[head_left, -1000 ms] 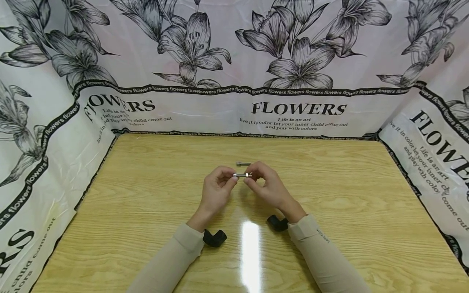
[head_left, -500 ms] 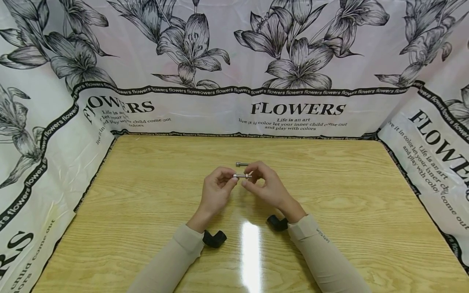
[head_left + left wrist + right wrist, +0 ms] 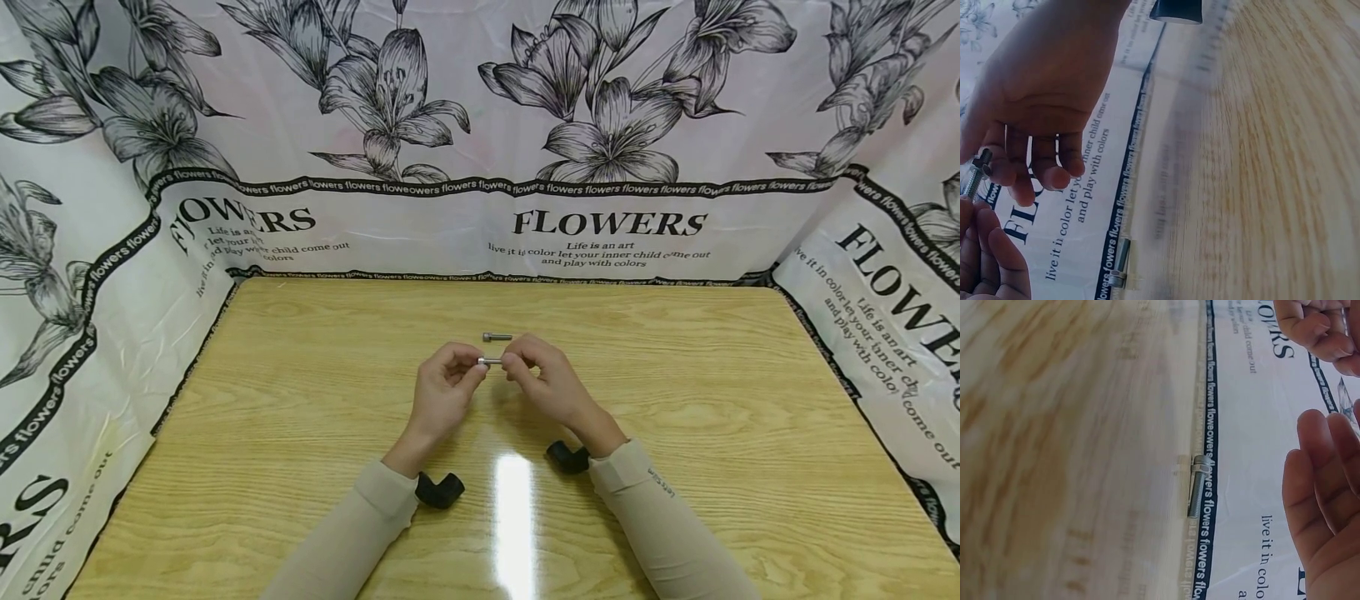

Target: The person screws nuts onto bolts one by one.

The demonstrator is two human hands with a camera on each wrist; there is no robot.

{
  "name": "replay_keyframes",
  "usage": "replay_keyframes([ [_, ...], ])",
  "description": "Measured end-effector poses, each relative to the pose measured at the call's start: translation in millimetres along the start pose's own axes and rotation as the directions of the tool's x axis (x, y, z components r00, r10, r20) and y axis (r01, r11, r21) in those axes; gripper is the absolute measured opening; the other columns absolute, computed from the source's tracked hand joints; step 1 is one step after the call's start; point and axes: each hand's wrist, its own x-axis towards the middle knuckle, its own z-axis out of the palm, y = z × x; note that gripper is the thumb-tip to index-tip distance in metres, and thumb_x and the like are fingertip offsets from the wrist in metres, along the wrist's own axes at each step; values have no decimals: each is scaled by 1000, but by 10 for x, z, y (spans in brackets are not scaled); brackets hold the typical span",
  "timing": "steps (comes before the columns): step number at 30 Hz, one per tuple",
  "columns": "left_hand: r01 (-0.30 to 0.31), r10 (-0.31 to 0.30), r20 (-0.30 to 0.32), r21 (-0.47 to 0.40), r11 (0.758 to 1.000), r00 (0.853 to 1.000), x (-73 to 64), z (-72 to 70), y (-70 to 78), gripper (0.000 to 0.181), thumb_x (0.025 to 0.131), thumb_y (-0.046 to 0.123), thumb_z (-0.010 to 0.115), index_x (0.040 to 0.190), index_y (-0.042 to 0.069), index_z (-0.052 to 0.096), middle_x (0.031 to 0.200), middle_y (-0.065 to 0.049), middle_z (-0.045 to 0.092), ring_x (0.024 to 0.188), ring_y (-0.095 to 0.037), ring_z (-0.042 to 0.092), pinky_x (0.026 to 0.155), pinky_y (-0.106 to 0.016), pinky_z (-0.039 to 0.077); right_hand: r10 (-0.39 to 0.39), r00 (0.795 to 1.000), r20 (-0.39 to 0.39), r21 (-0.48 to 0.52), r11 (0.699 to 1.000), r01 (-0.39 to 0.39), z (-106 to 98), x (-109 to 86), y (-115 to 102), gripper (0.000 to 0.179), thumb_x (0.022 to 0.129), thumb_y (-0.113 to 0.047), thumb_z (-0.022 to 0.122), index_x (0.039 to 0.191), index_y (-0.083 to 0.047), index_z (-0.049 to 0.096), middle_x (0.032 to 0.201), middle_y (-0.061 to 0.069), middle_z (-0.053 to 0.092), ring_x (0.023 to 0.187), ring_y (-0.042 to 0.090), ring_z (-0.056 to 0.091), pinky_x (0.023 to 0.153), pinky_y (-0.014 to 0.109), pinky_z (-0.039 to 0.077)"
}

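The left hand (image 3: 442, 392) pinches the head end of a bolt (image 3: 491, 361) between thumb and forefinger, its head towards nine o'clock and its shank running towards three. From between three and four o'clock of that bolt, the right hand (image 3: 551, 379) pinches the threaded end, thumb and forefinger covering it in the head view; the left wrist view shows a nut (image 3: 979, 162) on the thread at those fingertips, the right hand's other fingers hanging loose and slightly parted. Both hands hold the bolt above the wood-grain bench (image 3: 315, 375), the left hand lying at about eight o'clock of it. A second bolt (image 3: 497, 337) lies on its side on the bench at twelve o'clock of the held one, near but apart, its head also towards nine. At seven o'clock a black wrist piece (image 3: 440, 490) juts beside the left sleeve (image 3: 352, 525), and another (image 3: 567, 457) shows between four and five, beside the right sleeve (image 3: 660, 517). Flower-printed cloth (image 3: 420, 225) stands along the far edge at twelve.
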Motion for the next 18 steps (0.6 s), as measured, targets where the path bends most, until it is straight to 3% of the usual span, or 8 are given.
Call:
replay_keyframes([
  [2, 0, 0, 2, -7, 1000, 1000, -2, 1, 1, 12, 89, -8, 60, 100, -11, 59, 93, -25, 62, 85, -41, 62, 74, -27, 54, 33, 999, 11, 22, 999, -33, -4, -12, -5, 4, 94, -1, 58, 93, 1, 60, 95, 14, 61, 81, 22, 56, 73, 35, 49],
  [5, 0, 0, 7, -17, 1000, 1000, -4, 0, 0, 12, 89, -9, 60, 101, -11, 58, 94, -27, 61, 87, -49, 59, 74, -25, 53, 51, 998, 25, 59, 997, -52, -7, -24, -17, 20, 90, 0, 63, 108, 3, 55, 100, 16, 60, 81, 25, 59, 75, 40, 51],
  [7, -1, 2, 8, -15, 1000, 1000, -3, -1, 0, 12, 89, -9, 60, 101, -11, 58, 94, -28, 61, 88, -49, 59, 73, -24, 52, 30, 999, 23, 70, 997, -31, -6, -25, -21, 25, 88, 2, 65, 110, 4, 53, 101, 17, 60, 80, 25, 59, 75, 41, 51],
  [12, -9, 9, -3, 0, 1000, 1000, -4, -2, -2, 12, 89, -8, 61, 101, -11, 59, 93, -25, 62, 87, -46, 61, 72, -24, 53, -77, 997, -10, 26, 997, 78, 1, -4, -15, 7, 89, 8, 61, 93, 2, 59, 91, 15, 60, 78, 22, 55, 72, 33, 49],
  [18, 0, 0, 3, -19, 1000, 1000, 1, 2, -4, 12, 89, -9, 60, 100, -12, 58, 92, -24, 62, 86, -47, 60, 72, -25, 53, -89, 996, -24, -20, 996, 88, 3, 9, 1, 20, 93, 8, 54, 78, -4, 60, 87, 12, 60, 77, 19, 51, 68, 26, 44],
])
